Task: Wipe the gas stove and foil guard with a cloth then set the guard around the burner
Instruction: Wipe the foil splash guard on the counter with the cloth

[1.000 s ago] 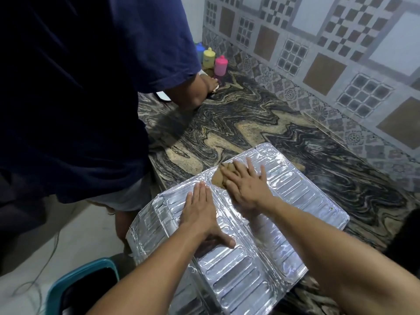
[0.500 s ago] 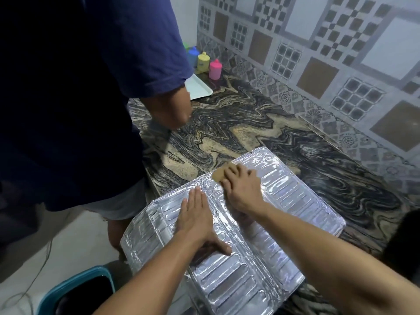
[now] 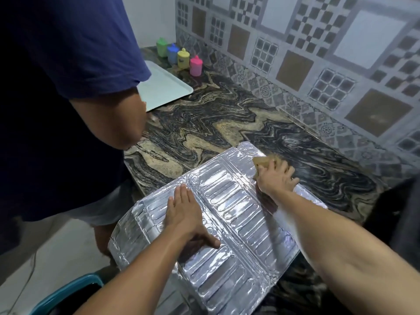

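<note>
Foil guard: lies flat on the marbled surface, overhanging its near edge; long axis runs from the near-left overhang toward the tiled back wall.
Hidden: the stove is out of view; the guard's near end is cut off by the forearms.
Cloth: tan, mostly covered, at the guard's far right corner.
Right hand: fingers curled, clamped on the cloth; it has moved from the guard's middle fold to that corner.
Left hand: fingers straight, together, thumb spread, pressing flat, as before.
Bystander: blue shirt, blocking the surface's left end.
</note>
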Motion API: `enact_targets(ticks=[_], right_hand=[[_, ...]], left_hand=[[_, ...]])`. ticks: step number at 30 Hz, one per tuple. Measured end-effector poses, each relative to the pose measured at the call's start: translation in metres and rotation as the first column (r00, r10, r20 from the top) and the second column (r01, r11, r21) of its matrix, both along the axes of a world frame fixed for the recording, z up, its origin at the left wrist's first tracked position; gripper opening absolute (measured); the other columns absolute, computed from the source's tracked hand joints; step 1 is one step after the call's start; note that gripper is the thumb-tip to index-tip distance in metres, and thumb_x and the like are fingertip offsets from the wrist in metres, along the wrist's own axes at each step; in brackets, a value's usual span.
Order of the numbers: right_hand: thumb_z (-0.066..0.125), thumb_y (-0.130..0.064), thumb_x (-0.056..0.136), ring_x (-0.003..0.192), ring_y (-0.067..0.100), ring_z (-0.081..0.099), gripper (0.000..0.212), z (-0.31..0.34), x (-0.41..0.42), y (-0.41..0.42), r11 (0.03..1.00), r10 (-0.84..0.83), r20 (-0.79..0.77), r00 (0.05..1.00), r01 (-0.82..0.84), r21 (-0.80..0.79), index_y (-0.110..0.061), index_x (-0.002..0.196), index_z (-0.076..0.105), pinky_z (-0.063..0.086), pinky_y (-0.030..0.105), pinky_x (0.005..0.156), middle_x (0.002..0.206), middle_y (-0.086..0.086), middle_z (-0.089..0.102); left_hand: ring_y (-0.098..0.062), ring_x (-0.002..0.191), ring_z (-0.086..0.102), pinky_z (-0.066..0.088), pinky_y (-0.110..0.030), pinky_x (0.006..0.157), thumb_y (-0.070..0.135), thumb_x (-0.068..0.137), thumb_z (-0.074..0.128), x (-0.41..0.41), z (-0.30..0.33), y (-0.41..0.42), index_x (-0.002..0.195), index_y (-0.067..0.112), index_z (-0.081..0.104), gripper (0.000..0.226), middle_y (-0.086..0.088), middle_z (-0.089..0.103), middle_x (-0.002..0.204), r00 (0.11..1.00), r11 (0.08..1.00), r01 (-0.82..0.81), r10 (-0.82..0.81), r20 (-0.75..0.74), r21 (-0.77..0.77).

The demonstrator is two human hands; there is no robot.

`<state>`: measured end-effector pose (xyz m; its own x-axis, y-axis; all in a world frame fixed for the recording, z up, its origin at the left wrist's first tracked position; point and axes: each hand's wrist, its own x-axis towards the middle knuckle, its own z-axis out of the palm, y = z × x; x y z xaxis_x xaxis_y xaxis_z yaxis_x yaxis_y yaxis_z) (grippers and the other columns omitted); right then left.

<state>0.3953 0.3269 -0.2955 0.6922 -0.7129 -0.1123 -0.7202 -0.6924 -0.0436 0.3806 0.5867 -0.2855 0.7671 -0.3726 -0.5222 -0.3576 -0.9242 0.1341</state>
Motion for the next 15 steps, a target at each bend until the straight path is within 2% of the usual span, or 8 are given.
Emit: enact_targets(ticks=[6,11,15], right_hand=[[0.029,-0.041,0.098,0.128,0.034,0.025,0.047,0.006,-0.036,-0.016,0.992,-0.121,-0.119,0.986,0.122,0.005,-0.022,0.142,0.033,0.024,0.046,0.104,0.142,0.016,0.03],[0.048,-0.023,0.094,0.134,0.037,0.018,0.061,0.015,-0.06,-0.029,0.967,-0.238,-0.2,0.95,0.251,0.042,-0.011,0.148,0.023,0.021,0.043,0.11,0.151,0.017,0.02],[0.04,-0.022,0.095,0.136,0.033,0.017,0.059,0.009,-0.075,-0.042,0.934,-0.337,-0.304,0.891,0.356,0.009,-0.006,0.148,0.021,0.019,0.042,0.113,0.153,0.012,0.021]], left_hand=[[-0.039,0.144,-0.02,-0.006,-0.049,0.118,0.089,0.034,0.065,0.0,0.002,0.001,0.146,-0.004,-0.021,0.169,-0.026,-0.026,0.153,1.0,1.0,0.016,-0.016,0.018,0.021],[-0.04,0.144,-0.019,-0.004,-0.05,0.119,0.091,0.032,0.063,0.0,0.007,0.002,0.146,-0.005,-0.019,0.171,-0.027,-0.024,0.154,1.0,1.0,0.02,-0.02,0.016,0.009],[-0.04,0.144,-0.019,-0.004,-0.05,0.119,0.089,0.034,0.066,-0.003,0.011,0.001,0.146,-0.006,-0.02,0.17,-0.027,-0.024,0.154,1.0,1.0,0.004,-0.004,-0.009,0.008]])
